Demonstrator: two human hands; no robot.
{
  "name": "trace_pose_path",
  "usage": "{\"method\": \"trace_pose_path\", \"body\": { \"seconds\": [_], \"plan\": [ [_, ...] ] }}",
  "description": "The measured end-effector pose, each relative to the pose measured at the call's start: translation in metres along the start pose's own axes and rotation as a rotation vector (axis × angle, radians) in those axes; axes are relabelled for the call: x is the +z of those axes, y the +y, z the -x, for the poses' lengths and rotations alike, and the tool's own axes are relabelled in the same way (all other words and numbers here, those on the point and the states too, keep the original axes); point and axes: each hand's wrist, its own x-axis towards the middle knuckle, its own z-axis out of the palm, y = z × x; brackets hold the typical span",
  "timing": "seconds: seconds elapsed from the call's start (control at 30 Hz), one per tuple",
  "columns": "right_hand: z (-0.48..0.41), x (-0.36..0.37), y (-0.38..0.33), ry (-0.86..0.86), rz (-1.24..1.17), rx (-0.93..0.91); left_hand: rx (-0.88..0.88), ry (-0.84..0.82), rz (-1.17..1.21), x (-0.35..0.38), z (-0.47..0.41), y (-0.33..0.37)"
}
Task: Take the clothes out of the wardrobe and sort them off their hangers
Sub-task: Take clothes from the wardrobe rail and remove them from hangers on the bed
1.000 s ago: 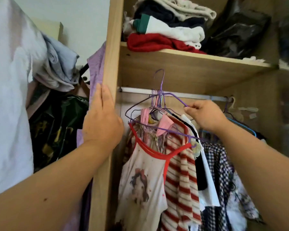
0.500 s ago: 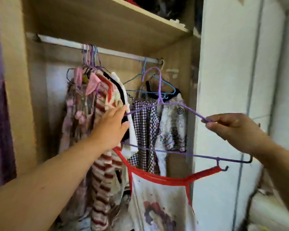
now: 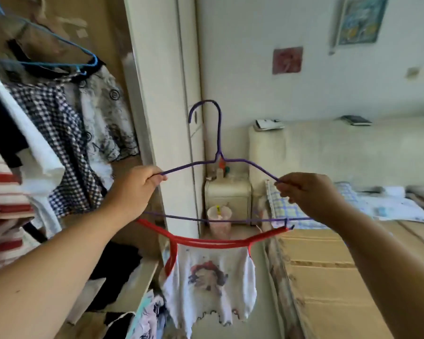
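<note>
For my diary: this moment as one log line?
left hand: grips hanger | right hand: pinches hanger | top: hangs from hanger | hook: free

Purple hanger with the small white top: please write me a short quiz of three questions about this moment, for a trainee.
1. True or false: the hook of the purple hanger is free in the air.
2. How many hands grip the hanger's shoulders? A. one B. two C. none
3. Fill in: the white top hangs below the hanger by its ___ straps.

Key
1. True.
2. B: the left hand and the right hand each pinch one shoulder.
3. Red.
</note>
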Motion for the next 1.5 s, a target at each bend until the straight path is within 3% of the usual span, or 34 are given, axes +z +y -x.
{"method": "trace_pose_path", "body": {
  "seconds": [0.33, 0.5, 0.73, 0.97, 1.17, 1.37, 1.5],
  "plan": [
    [0.248, -0.067, -0.013, 0.088, 0.119, 0.472, 0.222, -0.285, 0.262, 0.07, 0.098, 0.075],
    [0.36, -0.131, -0.029, 0.186, 0.186, 0.662, 0.376, -0.423, 0.322, 0.112, 0.14, 0.164],
    [0.509, -0.197, -0.008, 0.305, 0.258, 0.965, 0.504, -0.767, 0.471, 0.193, 0.22, 0.299],
    [0.633, -0.202, 0.096, 0.258, 0.213, 1.257, 0.521, -1.093, 0.331, 0.311, 0.313, 0.391],
    [0.694, -0.167, 0.199, 0.229, 0.192, 1.529, 0.462, -1.265, 0.068, 0.416, 0.382, 0.426],
    [0.72, -0.135, 0.285, 0.119, 0.121, 1.577, 0.453, -1.359, -0.177, 0.488, 0.41, 0.431],
    [0.723, -0.13, 0.325, 0.032, 0.102, 1.581, 0.458, -1.358, -0.215, 0.51, 0.416, 0.425]
  ]
}}
